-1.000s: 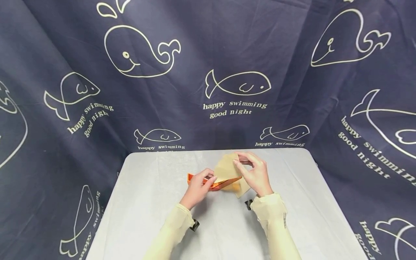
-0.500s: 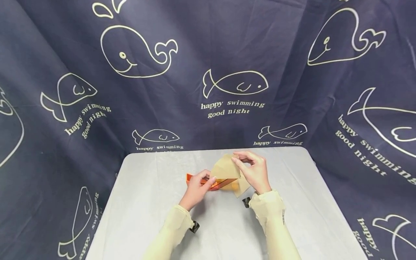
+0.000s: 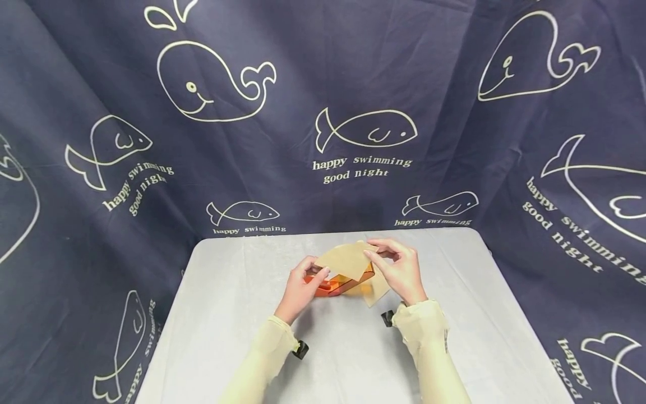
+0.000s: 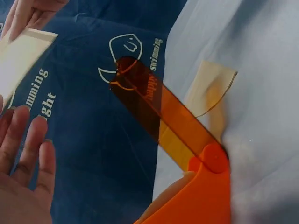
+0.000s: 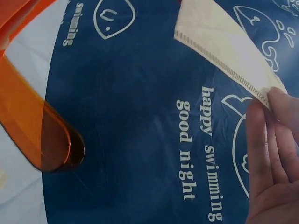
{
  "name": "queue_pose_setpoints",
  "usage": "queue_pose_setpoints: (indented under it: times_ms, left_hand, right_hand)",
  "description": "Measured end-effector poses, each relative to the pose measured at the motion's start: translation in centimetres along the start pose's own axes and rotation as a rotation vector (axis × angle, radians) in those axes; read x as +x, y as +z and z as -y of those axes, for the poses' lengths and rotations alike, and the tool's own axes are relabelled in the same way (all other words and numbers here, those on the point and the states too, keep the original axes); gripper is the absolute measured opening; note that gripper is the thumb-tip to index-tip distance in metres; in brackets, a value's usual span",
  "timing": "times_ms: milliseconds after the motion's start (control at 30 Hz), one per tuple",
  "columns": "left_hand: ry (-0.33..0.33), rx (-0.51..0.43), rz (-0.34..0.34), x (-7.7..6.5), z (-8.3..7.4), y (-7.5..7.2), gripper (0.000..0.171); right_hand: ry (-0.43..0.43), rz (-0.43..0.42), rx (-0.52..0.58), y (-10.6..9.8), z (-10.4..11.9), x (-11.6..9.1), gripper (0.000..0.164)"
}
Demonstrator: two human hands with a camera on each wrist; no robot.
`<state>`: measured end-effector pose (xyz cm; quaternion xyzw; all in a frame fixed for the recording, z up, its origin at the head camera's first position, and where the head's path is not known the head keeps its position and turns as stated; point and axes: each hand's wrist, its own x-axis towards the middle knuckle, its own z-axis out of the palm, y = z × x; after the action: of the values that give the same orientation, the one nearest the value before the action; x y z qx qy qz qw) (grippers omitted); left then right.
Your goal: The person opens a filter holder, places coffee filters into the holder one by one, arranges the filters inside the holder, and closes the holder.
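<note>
A tan fan-shaped coffee filter (image 3: 345, 261) with a crimped edge hangs in the air above an orange box (image 3: 323, 289). My right hand (image 3: 404, 272) pinches its right corner between thumb and fingers, as the right wrist view confirms (image 5: 275, 154). Close to its other end is my left hand (image 3: 300, 286), whose fingers (image 4: 28, 154) look loosely extended in the left wrist view. Whether they touch the paper cannot be made out. The box's see-through amber lid (image 4: 163, 116) is swung out from its hinge, pointing right in the head view. Something tan shows along the box's edge.
Another filter paper (image 3: 377, 287) lies on the white table (image 3: 348, 359), beside and partly behind the lid. A dark blue curtain (image 3: 303, 67) printed with whales and fish stands behind the table. Each wrist carries a small black camera (image 3: 300, 349).
The filter in my right hand has tipped flatter and shifted left. My left hand has moved slightly left and off the box's edge toward the filter. The box and the second filter stay put.
</note>
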<state>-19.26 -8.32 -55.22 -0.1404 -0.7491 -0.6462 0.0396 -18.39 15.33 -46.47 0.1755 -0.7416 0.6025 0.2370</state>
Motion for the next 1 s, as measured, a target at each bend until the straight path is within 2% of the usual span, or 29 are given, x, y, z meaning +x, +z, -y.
queue_pose_setpoints:
  times_ms: [133, 200, 300, 400, 533, 667, 800, 900, 1000]
  left_hand:
    - [-0.05, -0.028, 0.008, 0.2, -0.1, 0.4, 0.014]
    - [-0.054, -0.034, -0.014, 0.3, -0.2, 0.6, 0.012]
    - [-0.035, -0.023, -0.066, 0.4, -0.5, 0.7, 0.01]
    - [-0.007, 0.031, -0.109, 0.3, -0.6, 0.6, 0.011]
    - [-0.012, 0.051, -0.098, 0.2, -0.7, 0.6, 0.011]
    - [-0.006, 0.066, -0.06, 0.1, -0.7, 0.5, 0.011]
    - [0.054, 0.123, -0.035, 0.1, -0.6, 0.4, 0.01]
    - [0.089, 0.168, -0.034, 0.1, -0.5, 0.3, 0.009]
    - [0.092, 0.188, -0.027, 0.1, -0.5, 0.2, 0.009]
  right_hand:
    - [0.009, 0.0, 0.015, 0.1, -0.5, 0.0, 0.026]
    - [0.025, 0.012, 0.015, 0.2, -1.4, -0.1, 0.028]
    - [0.058, 0.035, -0.001, 0.2, -2.7, -0.4, 0.03]
    - [0.097, 0.061, -0.017, 0.0, -3.5, -0.6, 0.03]
    - [0.118, 0.111, -0.072, -0.2, -3.6, -0.6, 0.03]
    - [0.079, 0.199, -0.174, -0.1, -3.2, 0.0, 0.032]
    - [-0.005, 0.283, -0.25, 0.1, -2.9, 0.5, 0.027]
    - [-0.063, 0.303, -0.278, 0.3, -2.8, 0.7, 0.019]
    - [-0.076, 0.29, -0.264, 0.5, -2.9, 0.6, 0.015]
